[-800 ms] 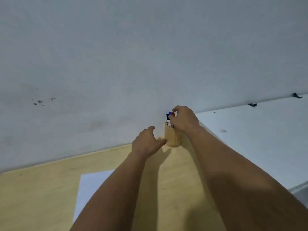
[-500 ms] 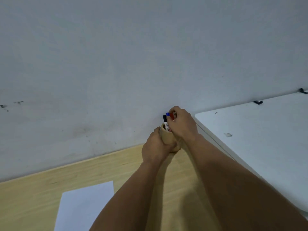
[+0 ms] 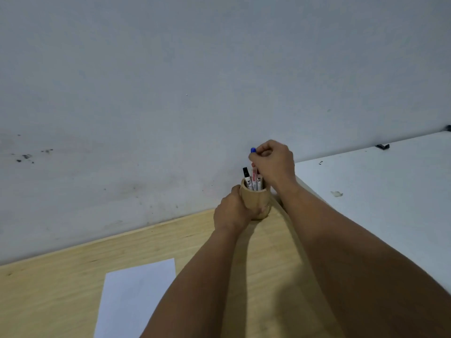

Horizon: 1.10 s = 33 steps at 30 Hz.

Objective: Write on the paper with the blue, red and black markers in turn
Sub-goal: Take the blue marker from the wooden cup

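Note:
A round wooden pen holder (image 3: 259, 199) stands on the wooden table (image 3: 61, 286) close to the wall. My left hand (image 3: 233, 211) is wrapped around its left side. My right hand (image 3: 274, 162) is closed on the blue marker (image 3: 253, 150), lifted partly out of the holder, only its blue cap showing above my fingers. The black marker (image 3: 246, 178) and the red marker (image 3: 254, 179) stand upright in the holder. A white sheet of paper (image 3: 134, 296) lies on the table at the lower left.
A grey-white wall (image 3: 195, 93) rises right behind the holder. A white tabletop (image 3: 378, 203) adjoins the wooden table on the right, with a small scrap (image 3: 336, 193) and black clips at its far edge.
My left hand has closed around the holder. My right hand has risen, drawing the blue marker up out of the holder. The camera view has shifted down.

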Each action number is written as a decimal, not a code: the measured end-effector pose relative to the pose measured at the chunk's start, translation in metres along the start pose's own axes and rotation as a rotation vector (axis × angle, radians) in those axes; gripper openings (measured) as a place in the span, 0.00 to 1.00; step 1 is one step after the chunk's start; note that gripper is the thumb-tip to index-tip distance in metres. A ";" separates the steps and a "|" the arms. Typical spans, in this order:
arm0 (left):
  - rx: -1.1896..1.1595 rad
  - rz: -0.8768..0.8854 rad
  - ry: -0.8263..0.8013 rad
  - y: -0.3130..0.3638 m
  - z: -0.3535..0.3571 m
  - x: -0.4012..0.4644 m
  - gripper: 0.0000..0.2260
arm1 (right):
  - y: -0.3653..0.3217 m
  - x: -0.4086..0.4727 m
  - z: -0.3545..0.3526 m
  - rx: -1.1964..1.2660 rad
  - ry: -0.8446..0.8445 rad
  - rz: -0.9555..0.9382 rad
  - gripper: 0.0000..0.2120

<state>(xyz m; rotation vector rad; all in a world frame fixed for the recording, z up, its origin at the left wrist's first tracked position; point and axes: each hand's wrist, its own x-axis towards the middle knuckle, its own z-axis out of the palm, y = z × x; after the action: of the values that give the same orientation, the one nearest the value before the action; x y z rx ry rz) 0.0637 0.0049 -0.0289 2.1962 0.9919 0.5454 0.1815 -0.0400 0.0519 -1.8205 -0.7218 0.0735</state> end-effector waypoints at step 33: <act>-0.137 -0.145 0.136 -0.134 -0.262 -0.194 0.22 | -0.104 -0.247 0.114 0.421 -1.013 0.159 0.09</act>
<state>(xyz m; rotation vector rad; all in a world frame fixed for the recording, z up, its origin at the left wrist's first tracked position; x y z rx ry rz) -0.2813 0.0247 0.0393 1.9701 1.1405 0.6809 -0.1088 -0.0490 0.0282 -1.3497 -1.1318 1.2226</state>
